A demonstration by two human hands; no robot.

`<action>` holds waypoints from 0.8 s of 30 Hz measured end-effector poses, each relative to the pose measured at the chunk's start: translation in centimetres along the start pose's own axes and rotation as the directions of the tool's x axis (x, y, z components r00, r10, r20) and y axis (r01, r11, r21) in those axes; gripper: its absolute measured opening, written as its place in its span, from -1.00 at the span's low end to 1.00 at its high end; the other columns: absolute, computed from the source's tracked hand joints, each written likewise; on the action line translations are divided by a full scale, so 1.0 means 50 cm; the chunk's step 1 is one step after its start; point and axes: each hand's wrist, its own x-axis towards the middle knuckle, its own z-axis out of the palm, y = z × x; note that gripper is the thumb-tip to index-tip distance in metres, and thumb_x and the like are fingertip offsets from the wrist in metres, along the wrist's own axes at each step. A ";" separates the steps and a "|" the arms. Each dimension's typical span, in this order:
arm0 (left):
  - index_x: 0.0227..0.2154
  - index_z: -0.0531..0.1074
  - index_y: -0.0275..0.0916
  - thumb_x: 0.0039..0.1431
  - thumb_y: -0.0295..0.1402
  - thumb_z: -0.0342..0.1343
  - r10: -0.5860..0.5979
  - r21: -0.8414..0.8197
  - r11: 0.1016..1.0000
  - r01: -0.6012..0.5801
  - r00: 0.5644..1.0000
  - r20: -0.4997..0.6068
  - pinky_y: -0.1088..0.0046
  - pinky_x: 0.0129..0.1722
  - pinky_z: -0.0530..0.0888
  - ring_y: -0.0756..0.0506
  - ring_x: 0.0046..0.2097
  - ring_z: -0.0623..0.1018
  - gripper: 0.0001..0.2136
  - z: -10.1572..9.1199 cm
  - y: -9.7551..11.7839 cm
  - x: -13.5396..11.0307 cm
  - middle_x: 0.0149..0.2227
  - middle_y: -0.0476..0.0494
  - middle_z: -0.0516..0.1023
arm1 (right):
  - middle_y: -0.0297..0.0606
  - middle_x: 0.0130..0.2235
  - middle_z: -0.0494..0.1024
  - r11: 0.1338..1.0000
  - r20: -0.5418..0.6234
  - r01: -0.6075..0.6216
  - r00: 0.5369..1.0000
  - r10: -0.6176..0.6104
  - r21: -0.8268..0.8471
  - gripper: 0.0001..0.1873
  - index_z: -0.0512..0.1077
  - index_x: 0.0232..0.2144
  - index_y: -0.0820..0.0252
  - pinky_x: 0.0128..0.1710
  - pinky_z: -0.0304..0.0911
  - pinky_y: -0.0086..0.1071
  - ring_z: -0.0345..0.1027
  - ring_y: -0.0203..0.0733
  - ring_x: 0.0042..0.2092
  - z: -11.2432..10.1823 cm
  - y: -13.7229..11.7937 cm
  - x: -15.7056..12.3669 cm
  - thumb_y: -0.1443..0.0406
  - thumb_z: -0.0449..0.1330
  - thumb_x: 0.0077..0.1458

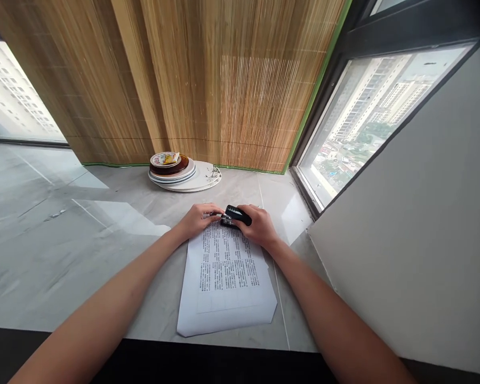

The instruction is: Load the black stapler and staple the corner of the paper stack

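Observation:
A black hole punch (pixel 239 214) with shiny metal parts sits at the far edge of a printed paper stack (pixel 228 272). My right hand (pixel 256 224) wraps round its right side, thumb low and fingers over the top. From the left, my left hand (pixel 200 220) reaches to the punch's near-left end, its thumb and fingers closed round a thin dark piece there. That piece seems to belong to the punch, but the fingers partly hide it. The sheets lie flat, text sideways to me, with uneven corners at the near end.
Stacked plates (pixel 172 173) stand beyond my left hand, a small patterned dish on top. Behind them hangs a bamboo blind (pixel 208 96). A window (pixel 344 133) and a white wall (pixel 416 234) bound the right side of the grey marble-look surface (pixel 116 256).

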 end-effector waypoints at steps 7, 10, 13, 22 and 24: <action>-0.12 0.67 -0.16 0.33 -0.22 0.20 -0.009 -0.012 1.000 0.009 1.000 0.021 0.24 0.05 0.53 -0.19 -0.04 0.64 -0.79 0.000 0.009 0.002 -0.09 -0.19 0.69 | -0.24 -0.23 0.59 0.999 0.007 0.036 0.999 -0.036 -0.012 -0.74 0.53 -0.08 0.08 -0.19 0.30 -0.30 0.46 -0.11 -0.21 -0.001 -0.004 0.000 0.22 0.35 0.18; -0.10 0.67 -0.15 0.33 -0.18 0.19 -0.037 -0.025 0.999 0.038 0.998 0.044 0.20 0.08 0.53 -0.22 -0.01 0.64 -0.76 0.000 0.010 0.001 -0.07 -0.20 0.69 | -0.23 -0.24 0.59 0.998 0.022 0.062 0.998 -0.062 -0.027 -0.79 0.54 -0.11 0.07 -0.19 0.30 -0.28 0.46 -0.09 -0.20 -0.005 -0.005 0.000 0.20 0.34 0.20; -0.09 0.68 -0.14 0.32 -0.15 0.20 -0.064 -0.035 0.997 0.066 0.997 0.049 0.16 0.11 0.53 -0.24 0.02 0.63 -0.74 -0.001 0.010 0.000 -0.06 -0.21 0.69 | -0.23 -0.24 0.60 0.997 0.028 0.073 0.997 -0.072 -0.021 -0.78 0.53 -0.10 0.07 -0.18 0.31 -0.27 0.46 -0.08 -0.19 -0.009 -0.005 0.000 0.20 0.34 0.20; -0.09 0.69 -0.13 0.26 -0.19 0.28 -0.030 -0.028 0.999 0.029 0.999 -0.031 0.23 0.03 0.59 -0.21 -0.06 0.68 -0.77 -0.012 0.020 -0.007 -0.09 -0.19 0.71 | -0.24 -0.23 0.60 0.992 -0.032 0.069 0.997 -0.066 0.108 -0.72 0.54 -0.07 0.09 -0.18 0.36 -0.26 0.48 -0.11 -0.21 -0.019 0.007 0.002 0.19 0.36 0.17; -0.14 0.70 -0.13 0.25 -0.21 0.29 -0.003 -0.012 1.000 0.003 0.999 -0.038 0.20 0.07 0.57 -0.22 -0.04 0.68 -0.80 -0.019 0.022 -0.007 -0.11 -0.19 0.72 | -0.25 -0.23 0.61 0.987 -0.037 0.073 0.997 -0.068 0.145 -0.72 0.55 -0.08 0.10 -0.18 0.37 -0.26 0.48 -0.12 -0.23 -0.029 0.017 0.005 0.21 0.36 0.15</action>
